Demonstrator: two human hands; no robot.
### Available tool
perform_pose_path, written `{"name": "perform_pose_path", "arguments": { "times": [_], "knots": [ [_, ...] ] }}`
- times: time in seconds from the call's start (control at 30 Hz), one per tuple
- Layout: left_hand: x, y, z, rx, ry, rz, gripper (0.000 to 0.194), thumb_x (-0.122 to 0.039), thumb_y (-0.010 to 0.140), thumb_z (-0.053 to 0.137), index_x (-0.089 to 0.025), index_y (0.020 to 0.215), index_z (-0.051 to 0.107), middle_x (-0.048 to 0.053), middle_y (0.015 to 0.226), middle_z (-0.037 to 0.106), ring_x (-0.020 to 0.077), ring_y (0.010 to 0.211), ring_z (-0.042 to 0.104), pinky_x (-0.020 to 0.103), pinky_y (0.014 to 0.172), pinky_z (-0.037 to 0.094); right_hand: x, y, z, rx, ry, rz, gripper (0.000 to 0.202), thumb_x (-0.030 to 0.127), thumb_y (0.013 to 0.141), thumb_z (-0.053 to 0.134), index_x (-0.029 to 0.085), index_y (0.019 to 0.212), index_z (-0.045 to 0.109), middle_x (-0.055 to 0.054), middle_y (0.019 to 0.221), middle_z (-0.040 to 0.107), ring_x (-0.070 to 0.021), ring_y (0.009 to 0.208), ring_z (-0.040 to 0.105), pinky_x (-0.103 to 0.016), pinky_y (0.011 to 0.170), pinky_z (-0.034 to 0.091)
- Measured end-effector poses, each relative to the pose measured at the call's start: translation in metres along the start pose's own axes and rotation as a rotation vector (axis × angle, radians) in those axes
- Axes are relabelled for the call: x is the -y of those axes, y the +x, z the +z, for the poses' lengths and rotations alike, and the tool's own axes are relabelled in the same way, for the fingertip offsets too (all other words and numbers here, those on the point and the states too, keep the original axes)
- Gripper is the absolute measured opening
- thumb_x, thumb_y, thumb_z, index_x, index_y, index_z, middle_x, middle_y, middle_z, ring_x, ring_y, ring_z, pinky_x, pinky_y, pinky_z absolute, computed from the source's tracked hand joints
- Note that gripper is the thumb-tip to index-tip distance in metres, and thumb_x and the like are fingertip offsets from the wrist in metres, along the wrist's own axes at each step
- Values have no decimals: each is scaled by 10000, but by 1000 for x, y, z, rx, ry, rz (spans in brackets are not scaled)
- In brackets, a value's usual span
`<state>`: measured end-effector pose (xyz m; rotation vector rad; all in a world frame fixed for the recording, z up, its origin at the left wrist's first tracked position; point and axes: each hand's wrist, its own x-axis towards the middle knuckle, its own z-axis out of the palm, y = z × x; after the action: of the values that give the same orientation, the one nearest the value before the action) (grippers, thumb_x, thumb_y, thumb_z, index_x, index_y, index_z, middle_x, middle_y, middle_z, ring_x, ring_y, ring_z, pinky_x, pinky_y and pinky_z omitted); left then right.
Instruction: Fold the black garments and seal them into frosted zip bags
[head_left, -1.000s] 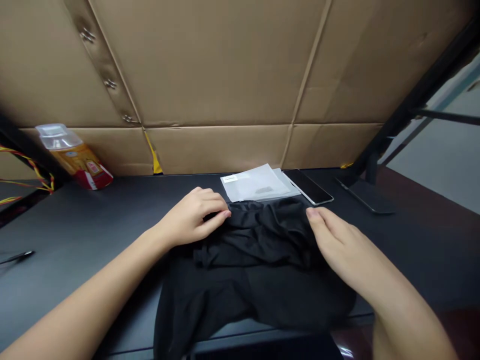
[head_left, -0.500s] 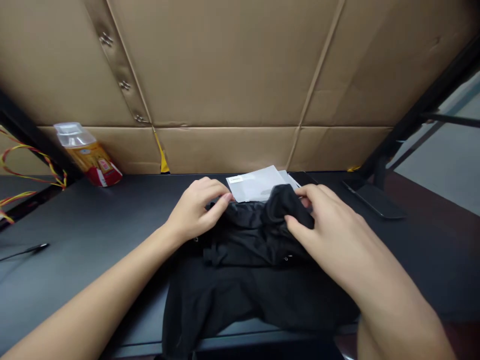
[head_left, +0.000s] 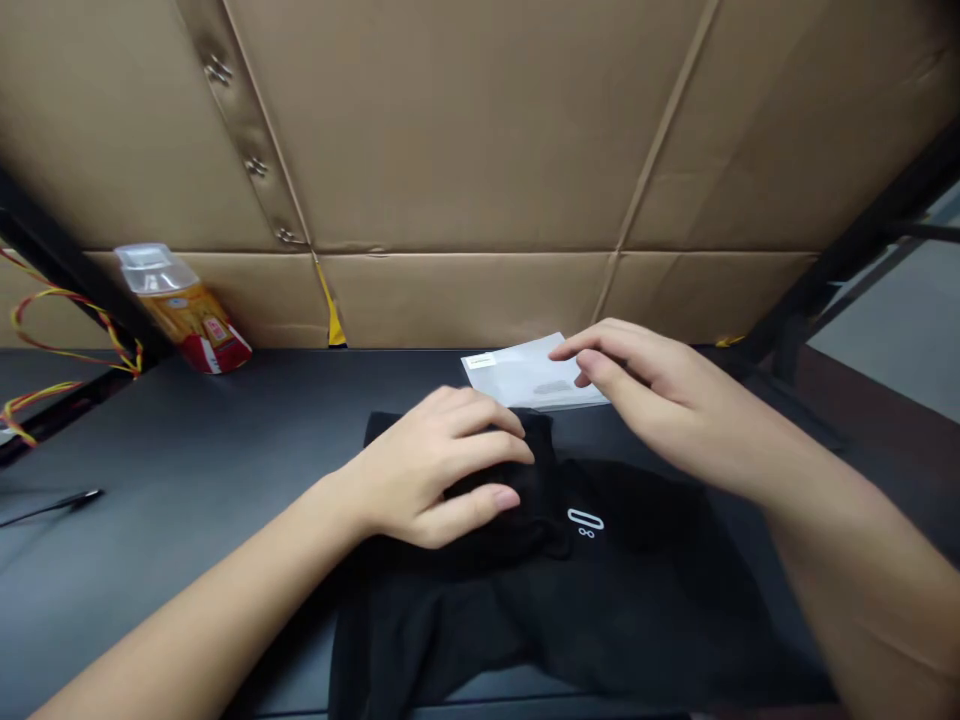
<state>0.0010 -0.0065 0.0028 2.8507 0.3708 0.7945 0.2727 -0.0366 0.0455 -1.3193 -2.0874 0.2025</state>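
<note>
A black garment (head_left: pixel 630 590) with a small white print lies across the front of the dark table, its upper left part bunched in folds. My left hand (head_left: pixel 450 465) rests on those folds with its fingers spread and slightly bent. Farther right, my right hand (head_left: pixel 637 385) hovers above the garment's far edge, its fingers apart and nothing between them. Behind the garment lies a flat whitish packet (head_left: pixel 525 370) with a small label; the right fingertips overlap its right end in view. Whether they touch it, I cannot tell. The garment's exact kind does not show.
At the back left stands a clear-capped bottle (head_left: pixel 199 315) with a yellow and red wrap. Red and yellow wires (head_left: pixel 64 300) hang by the black frame on the left. A black cable end (head_left: pixel 79 498) lies on the table (head_left: pixel 202 440). Brown cardboard (head_left: pixel 465 150) walls the back.
The right hand has let go of the bunched cloth and lifted away. The garment's right part now lies flatter, with its white print showing. My left hand has moved right onto the folds.
</note>
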Motion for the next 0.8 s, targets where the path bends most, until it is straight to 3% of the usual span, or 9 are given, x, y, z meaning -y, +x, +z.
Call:
{"name": "perform_pose_path", "arguments": {
  "times": [0.07, 0.13, 0.27, 0.43, 0.57, 0.63, 0.7, 0.8],
  "knots": [
    [0, 0, 7, 149, -32, -13, 222, -319, 994, 635, -240, 1187, 712, 95, 1254, 707, 260, 1124, 664, 422, 1010, 500, -43, 7, 5, 52, -140, -40, 287, 333, 1068, 503, 232, 1210, 732, -90, 1274, 748, -276, 1148, 697, -434, 989, 547],
    [3, -1, 12, 225, -99, -63, 190, -267, 965, 664, -249, 1143, 728, 80, 1210, 715, 245, 1101, 668, 403, 1014, 514, -81, 9, 19, 131, -244, -88, 330, 299, 1036, 533, 193, 1283, 726, -119, 1376, 724, -317, 1281, 641, -496, 1093, 495],
    [10, -2, 9, 197, -229, -191, 136, -247, 1008, 623, -248, 1074, 741, 54, 1079, 727, 215, 1050, 660, 372, 1009, 503, -117, 4, 42, 218, -345, -88, 319, 335, 1048, 564, 224, 1272, 761, -97, 1352, 759, -329, 1279, 637, -515, 1091, 460],
    [17, 2, -3, 69, -174, -258, 255, -305, 1084, 496, -241, 1011, 732, 42, 984, 726, 207, 948, 632, 375, 900, 478, -110, 3, 36, 135, -401, -104, 280, 283, 1062, 532, 216, 1077, 804, -85, 1151, 824, -299, 1093, 703, -429, 926, 455],
    [17, 5, -2, -221, 81, -319, 169, -253, 1044, 569, -258, 1175, 674, 47, 1114, 704, 228, 1064, 639, 381, 953, 499, -93, 2, 27, -159, -376, -136, 269, 278, 1073, 525, 191, 1077, 780, -96, 1116, 817, -269, 1001, 710, -398, 882, 461],
    [13, 5, -1, -340, 253, -297, 266, -247, 1004, 625, -263, 1270, 634, 74, 1220, 670, 265, 1158, 625, 421, 1028, 485, -80, -1, 27, -211, -370, -244, 263, 265, 1085, 519, 196, 1090, 773, -82, 1107, 817, -257, 976, 700, -396, 851, 456],
    [7, 7, 0, -342, 375, -270, 416, -279, 974, 674, -258, 1377, 574, 98, 1292, 654, 294, 1188, 621, 445, 1043, 465, -66, -5, 31, -179, -358, -386, 258, 235, 1089, 520, 219, 1100, 778, -59, 1096, 824, -246, 966, 693, -397, 824, 447],
    [1, 11, 2, -137, 442, -273, 463, -354, 987, 683, -244, 1415, 547, 83, 1246, 714, 271, 1055, 662, 410, 909, 451, -48, -10, 38, -123, -309, -542, 280, 195, 1094, 515, 249, 1097, 790, -22, 1054, 833, -223, 949, 693, -388, 798, 445]
  ]
}}
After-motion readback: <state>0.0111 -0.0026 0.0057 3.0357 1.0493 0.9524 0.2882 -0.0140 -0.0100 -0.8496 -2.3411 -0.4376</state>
